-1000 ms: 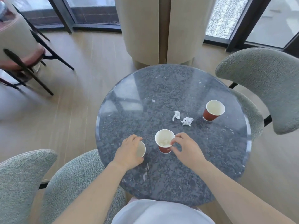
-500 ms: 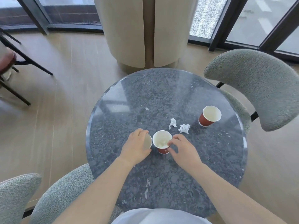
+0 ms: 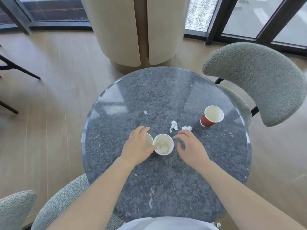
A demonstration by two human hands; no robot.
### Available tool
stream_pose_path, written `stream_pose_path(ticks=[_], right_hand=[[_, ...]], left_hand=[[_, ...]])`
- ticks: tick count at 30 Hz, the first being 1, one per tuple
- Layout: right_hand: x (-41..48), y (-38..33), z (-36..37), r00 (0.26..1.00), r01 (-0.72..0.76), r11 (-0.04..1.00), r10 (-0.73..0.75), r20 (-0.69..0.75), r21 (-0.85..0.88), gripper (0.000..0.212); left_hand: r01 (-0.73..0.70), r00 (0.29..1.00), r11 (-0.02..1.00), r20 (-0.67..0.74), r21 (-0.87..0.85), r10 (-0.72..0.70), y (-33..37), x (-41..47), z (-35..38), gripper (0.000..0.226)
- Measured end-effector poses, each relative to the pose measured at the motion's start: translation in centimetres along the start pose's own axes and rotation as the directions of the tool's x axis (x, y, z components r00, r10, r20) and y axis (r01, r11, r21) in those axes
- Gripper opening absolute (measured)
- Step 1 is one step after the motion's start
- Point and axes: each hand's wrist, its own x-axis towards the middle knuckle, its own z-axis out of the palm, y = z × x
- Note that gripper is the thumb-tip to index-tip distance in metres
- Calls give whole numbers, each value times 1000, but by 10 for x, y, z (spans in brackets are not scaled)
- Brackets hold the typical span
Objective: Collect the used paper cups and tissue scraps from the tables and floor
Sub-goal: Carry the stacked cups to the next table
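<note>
Paper cup (image 3: 149,141) in left hand (image 3: 136,145) touches second cup (image 3: 163,144), scraps (image 3: 173,126) beyond.

No readable text or labels

Surface (image 3: 166,97): round, dark grey speckled stone, glossy; pale window reflections on its far left part. Floor (image 3: 58,97): light wood planks running away from me. Beyond the surface, a cream rounded column (image 3: 119,30) with a vertical seam down its middle. Behind it, windows in dark frames (image 3: 214,20); one pane (image 3: 197,14) looks frosted. Daylight, soft, no hard shadows. Right of the surface, a grey-green upholstered chair (image 3: 257,77) on black legs. A like chair (image 3: 66,196) at my near left, a third (image 3: 15,208) in the bottom-left corner. Thin black furniture legs (image 3: 20,70) at the left edge.
</note>
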Motion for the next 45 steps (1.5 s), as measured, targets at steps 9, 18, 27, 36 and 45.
stream_pose_path(ticks=[9, 18, 27, 36, 45], right_hand=[[46, 16, -10, 998, 9, 997, -5, 60, -76, 27], [87, 27, 11, 948, 24, 952, 74, 308, -305, 44], [86, 37, 30, 913, 5, 953, 119, 389, -303, 28], [76, 17, -2, 991, 1, 999, 6, 133, -50, 20], [39, -50, -32, 982, 188, 943, -173, -78, 275, 18]], left_hand=[[-52, 999, 997, 9, 50, 51, 10, 18, -3, 52], [-2, 997, 1000, 76, 28, 0, -2, 24, 10, 41], [-7, 999, 999, 52, 48, 5, 0, 25, 12, 38], [33, 995, 999, 93, 9, -34, 4, 21, 7, 42], [78, 997, 997, 26, 5, -78, 5, -1, -4, 47]])
